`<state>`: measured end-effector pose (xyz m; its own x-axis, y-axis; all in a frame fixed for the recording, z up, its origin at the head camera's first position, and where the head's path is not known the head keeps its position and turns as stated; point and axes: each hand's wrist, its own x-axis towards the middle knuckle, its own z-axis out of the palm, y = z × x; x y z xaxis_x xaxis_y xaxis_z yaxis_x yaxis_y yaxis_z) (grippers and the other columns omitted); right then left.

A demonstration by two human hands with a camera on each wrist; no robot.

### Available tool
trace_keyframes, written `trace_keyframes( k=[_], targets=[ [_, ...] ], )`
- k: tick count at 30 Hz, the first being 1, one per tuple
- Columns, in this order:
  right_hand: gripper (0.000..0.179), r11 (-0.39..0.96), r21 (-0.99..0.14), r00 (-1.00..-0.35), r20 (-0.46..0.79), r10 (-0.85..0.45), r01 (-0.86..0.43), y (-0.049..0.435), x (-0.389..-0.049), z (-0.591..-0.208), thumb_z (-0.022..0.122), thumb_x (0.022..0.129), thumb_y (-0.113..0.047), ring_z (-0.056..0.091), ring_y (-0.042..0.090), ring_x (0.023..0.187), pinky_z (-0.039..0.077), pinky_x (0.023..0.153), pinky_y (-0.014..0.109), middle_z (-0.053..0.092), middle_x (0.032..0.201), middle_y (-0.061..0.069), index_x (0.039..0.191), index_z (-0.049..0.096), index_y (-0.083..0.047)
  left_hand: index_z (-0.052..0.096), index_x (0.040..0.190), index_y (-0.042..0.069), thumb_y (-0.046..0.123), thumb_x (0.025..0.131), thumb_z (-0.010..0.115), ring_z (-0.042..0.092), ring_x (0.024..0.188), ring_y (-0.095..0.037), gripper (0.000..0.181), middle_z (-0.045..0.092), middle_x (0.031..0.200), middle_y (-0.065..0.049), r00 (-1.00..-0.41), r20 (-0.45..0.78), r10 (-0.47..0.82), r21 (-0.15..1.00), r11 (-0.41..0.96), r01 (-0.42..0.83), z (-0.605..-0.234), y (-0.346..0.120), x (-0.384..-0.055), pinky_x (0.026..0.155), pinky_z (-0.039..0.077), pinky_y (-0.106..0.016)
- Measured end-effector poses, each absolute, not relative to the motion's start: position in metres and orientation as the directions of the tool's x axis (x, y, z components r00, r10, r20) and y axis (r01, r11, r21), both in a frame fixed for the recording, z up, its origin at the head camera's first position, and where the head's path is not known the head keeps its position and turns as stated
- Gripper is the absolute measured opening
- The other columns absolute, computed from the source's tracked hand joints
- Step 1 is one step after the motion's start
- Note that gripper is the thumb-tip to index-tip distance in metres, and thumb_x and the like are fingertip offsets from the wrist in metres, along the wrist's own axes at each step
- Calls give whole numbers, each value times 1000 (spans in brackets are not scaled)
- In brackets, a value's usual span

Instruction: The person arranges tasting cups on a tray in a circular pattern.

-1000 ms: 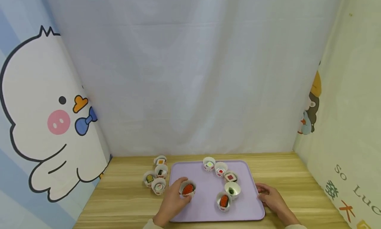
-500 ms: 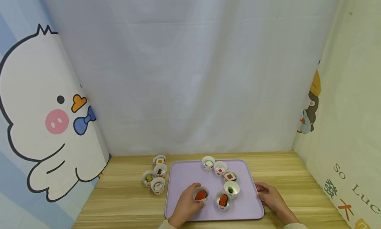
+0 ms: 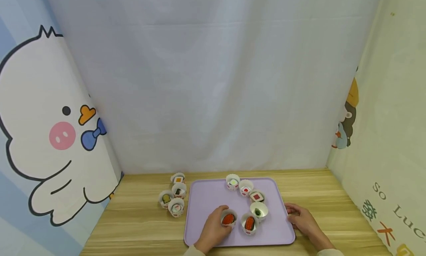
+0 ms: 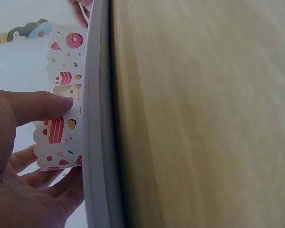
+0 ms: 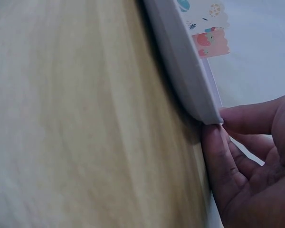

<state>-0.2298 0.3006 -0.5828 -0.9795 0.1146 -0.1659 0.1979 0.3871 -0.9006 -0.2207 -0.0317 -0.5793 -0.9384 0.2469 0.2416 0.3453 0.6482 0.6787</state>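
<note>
A big pale cloth (image 3: 213,82) is hanging across the back, with cartoon-printed sheets (image 3: 50,119) running down both sides. A wood-grain table (image 3: 133,226) is stretching out in front, and a lilac tray (image 3: 206,196) is lying on it. The right hand (image 3: 303,221) is pinching the tray's right rim, so basically no gap beyond the rim itself. The left hand (image 3: 213,230) is gripping a printed paper cup (image 4: 59,152) over the tray's front half, thumb and fingers spreading just as wide as the cup. The rim's hiding its base in the left wrist view, so I can't tell if it's touching down. Five other paper cups (image 3: 263,208) are standing in a curve from back middle down the tray's right half, the front one just beside the held cup. Four more cups (image 3: 180,196) are bunching up left of the tray. Tiniest thing: a red-orange sushi-like piece (image 3: 228,219) is sitting inside the held cup.
</note>
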Motion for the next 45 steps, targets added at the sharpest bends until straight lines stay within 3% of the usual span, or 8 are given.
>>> trace_keyframes(
  k=[23,29,37,45],
  targets=[
    [56,361,-911,-980,-169,107,197,301,-230,-583,59,79,10,60,17,82,55,61,31,61,109,18,134,52,9,53,134,3,14,69,83,61,114,-28,72,62,127,-13,-923,231,306,673,635,379,-573,-28,-216,98,50,-43],
    [55,369,-909,-980,-164,110,193,300,-230,-582,59,79,10,60,17,82,54,60,31,61,108,18,133,52,9,52,135,5,18,71,83,62,112,-29,72,60,130,-13,-910,275,310,651,637,414,-563,-36,-213,94,51,-43],
    [55,381,-902,-979,-169,117,202,300,-228,-581,60,79,9,60,16,83,54,61,30,62,110,18,133,53,8,51,135,5,11,70,80,62,110,-30,72,59,132,-13,-895,336,294,640,625,446,-550,-49,-209,91,53,-43],
    [55,375,-905,-979,-170,111,200,300,-229,-582,59,79,9,60,16,83,54,63,31,62,109,16,134,53,8,49,138,8,12,74,77,60,114,-30,70,57,135,-12,-906,317,282,661,620,424,-527,-61,-207,88,54,-41]
  ],
)
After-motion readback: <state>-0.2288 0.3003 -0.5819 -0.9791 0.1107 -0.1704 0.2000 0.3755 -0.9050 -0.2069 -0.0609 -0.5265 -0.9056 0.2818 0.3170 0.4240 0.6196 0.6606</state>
